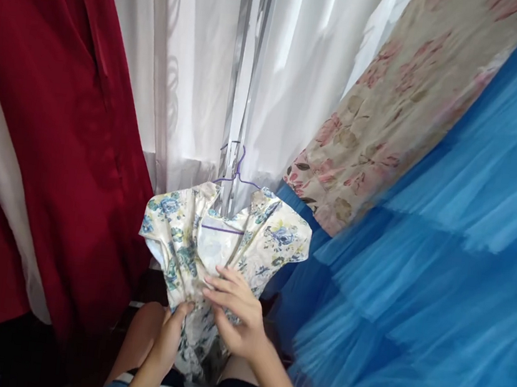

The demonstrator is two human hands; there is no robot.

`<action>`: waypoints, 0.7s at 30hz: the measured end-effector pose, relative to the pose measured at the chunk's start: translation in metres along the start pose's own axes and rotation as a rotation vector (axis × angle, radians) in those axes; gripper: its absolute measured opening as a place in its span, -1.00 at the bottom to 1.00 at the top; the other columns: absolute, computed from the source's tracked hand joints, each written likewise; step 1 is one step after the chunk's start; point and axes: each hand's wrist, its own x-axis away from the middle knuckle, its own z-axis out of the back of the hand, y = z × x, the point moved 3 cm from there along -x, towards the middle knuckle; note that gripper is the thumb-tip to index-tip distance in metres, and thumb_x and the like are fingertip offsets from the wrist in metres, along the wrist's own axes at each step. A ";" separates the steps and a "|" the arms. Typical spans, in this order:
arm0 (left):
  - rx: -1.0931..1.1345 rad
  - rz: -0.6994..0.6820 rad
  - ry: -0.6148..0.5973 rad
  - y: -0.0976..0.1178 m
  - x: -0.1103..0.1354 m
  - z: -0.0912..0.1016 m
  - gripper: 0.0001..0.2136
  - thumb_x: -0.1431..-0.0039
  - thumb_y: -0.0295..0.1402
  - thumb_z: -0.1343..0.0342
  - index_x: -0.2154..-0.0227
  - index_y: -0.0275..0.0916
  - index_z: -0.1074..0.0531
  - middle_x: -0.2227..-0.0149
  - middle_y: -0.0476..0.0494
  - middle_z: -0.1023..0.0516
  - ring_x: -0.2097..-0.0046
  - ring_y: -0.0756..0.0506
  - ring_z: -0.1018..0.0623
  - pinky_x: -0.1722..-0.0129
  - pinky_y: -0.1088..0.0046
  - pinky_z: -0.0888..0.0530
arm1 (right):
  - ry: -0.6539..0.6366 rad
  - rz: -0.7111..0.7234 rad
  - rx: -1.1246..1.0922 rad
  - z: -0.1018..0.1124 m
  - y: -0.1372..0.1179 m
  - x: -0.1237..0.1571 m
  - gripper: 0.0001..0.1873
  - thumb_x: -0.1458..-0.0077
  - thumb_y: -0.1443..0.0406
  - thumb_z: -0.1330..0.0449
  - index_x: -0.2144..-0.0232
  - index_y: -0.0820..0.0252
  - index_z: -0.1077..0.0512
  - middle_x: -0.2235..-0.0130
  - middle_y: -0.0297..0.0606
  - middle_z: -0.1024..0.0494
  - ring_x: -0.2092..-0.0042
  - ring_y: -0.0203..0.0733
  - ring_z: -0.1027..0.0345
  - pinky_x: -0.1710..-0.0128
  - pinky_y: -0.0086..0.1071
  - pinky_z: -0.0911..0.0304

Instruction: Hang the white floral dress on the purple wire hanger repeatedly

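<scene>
A cream dress with blue and yellow flowers [276, 236] hangs from a thin purple hanger [238, 175], its short sleeves spread and its lower part hanging down between my knees. My left hand [169, 336] grips the dress at the waist on the left side, thumb on top and the other fingers hidden behind the cloth. With fingers stretched out, my right hand [238, 313] lies over the front of the bodice, just below the neckline. The hanger's lower bar shows through the neck opening.
Sheer white curtains [198, 73] hang behind, with a shiny metal pole [244, 60] in the middle. Long red cloth [59, 131] hangs at the left. A beige floral garment [364, 137] and a layered blue tulle dress [443, 260] hang at the right.
</scene>
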 end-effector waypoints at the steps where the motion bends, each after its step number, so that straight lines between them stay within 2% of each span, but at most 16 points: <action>1: -0.017 0.008 -0.012 0.001 0.002 0.001 -0.55 -0.01 -0.24 -0.19 -0.01 -0.22 -0.48 0.07 -0.17 -0.62 -0.10 -0.29 -0.52 -0.15 0.17 -0.40 | 0.131 -0.129 -0.076 -0.002 0.002 0.014 -0.68 -0.20 0.39 -0.09 0.06 0.01 -0.50 0.06 -0.18 -0.61 -0.06 0.03 -0.43 -0.12 -0.01 -0.24; 3: -0.052 0.005 -0.009 0.004 0.008 0.004 -0.55 0.01 -0.27 -0.21 -0.01 -0.19 -0.48 0.07 -0.15 -0.62 -0.13 -0.29 -0.50 -0.17 0.18 -0.38 | 0.217 -0.412 -0.189 -0.005 0.011 0.035 -0.79 -0.25 0.31 -0.09 0.16 0.05 -0.51 0.27 -0.19 -0.62 0.18 -0.01 -0.50 0.13 -0.14 -0.35; 5: -0.088 -0.004 0.006 0.006 0.017 0.004 -0.54 0.01 -0.27 -0.21 -0.01 -0.15 -0.49 0.03 -0.15 -0.60 -0.17 -0.29 -0.46 -0.18 0.18 -0.38 | 0.155 -0.617 -0.274 -0.007 0.017 0.046 -0.84 -0.25 0.21 -0.13 0.19 0.09 -0.48 0.38 -0.23 -0.57 0.31 -0.05 -0.46 0.27 -0.22 -0.32; 7: -0.129 0.009 -0.006 0.006 0.029 -0.001 -0.53 0.00 -0.24 -0.22 -0.03 -0.16 -0.49 -0.05 -0.18 -0.56 -0.22 -0.31 -0.41 -0.18 0.18 -0.38 | 0.067 -0.709 -0.354 -0.009 0.017 0.047 -0.81 -0.23 0.14 -0.18 0.20 0.12 -0.42 0.41 -0.28 -0.52 0.35 -0.10 -0.41 0.32 -0.28 -0.27; 10: -0.189 0.030 -0.065 0.004 0.049 -0.013 -0.48 -0.03 -0.16 -0.24 -0.08 -0.19 -0.46 -0.13 -0.23 -0.49 -0.30 -0.32 -0.30 -0.26 0.18 -0.29 | 0.030 -0.746 -0.450 -0.013 0.013 0.044 -0.75 -0.24 0.07 -0.16 0.27 0.13 -0.34 0.47 -0.36 -0.43 0.40 -0.19 -0.32 0.38 -0.36 -0.19; 13: -0.211 0.004 -0.076 0.003 0.063 -0.021 -0.43 -0.04 -0.13 -0.25 -0.13 -0.19 -0.42 -0.19 -0.22 -0.43 -0.34 -0.31 -0.21 -0.32 0.19 -0.20 | 0.058 -0.764 -0.469 -0.012 0.009 0.045 -0.67 -0.25 0.02 -0.11 0.37 0.13 -0.30 0.56 -0.43 -0.33 0.49 -0.25 -0.22 0.45 -0.40 -0.11; 18: -0.225 0.021 -0.044 0.000 0.069 -0.019 -0.37 -0.03 -0.12 -0.27 -0.17 -0.20 -0.37 -0.26 -0.22 -0.35 -0.35 -0.32 -0.19 -0.31 0.21 -0.22 | 0.105 -0.739 -0.423 0.000 0.002 0.044 -0.72 -0.27 0.07 -0.12 0.35 0.15 -0.32 0.54 -0.42 -0.35 0.47 -0.26 -0.22 0.41 -0.40 -0.13; 21: -0.238 0.000 -0.084 -0.002 0.069 -0.022 -0.34 -0.05 -0.13 -0.27 -0.21 -0.21 -0.32 -0.28 -0.25 -0.32 -0.36 -0.31 -0.18 -0.31 0.21 -0.21 | 0.122 -0.738 -0.420 -0.001 -0.003 0.042 -0.72 -0.28 0.07 -0.10 0.34 0.15 -0.32 0.55 -0.43 -0.33 0.48 -0.26 -0.21 0.43 -0.39 -0.13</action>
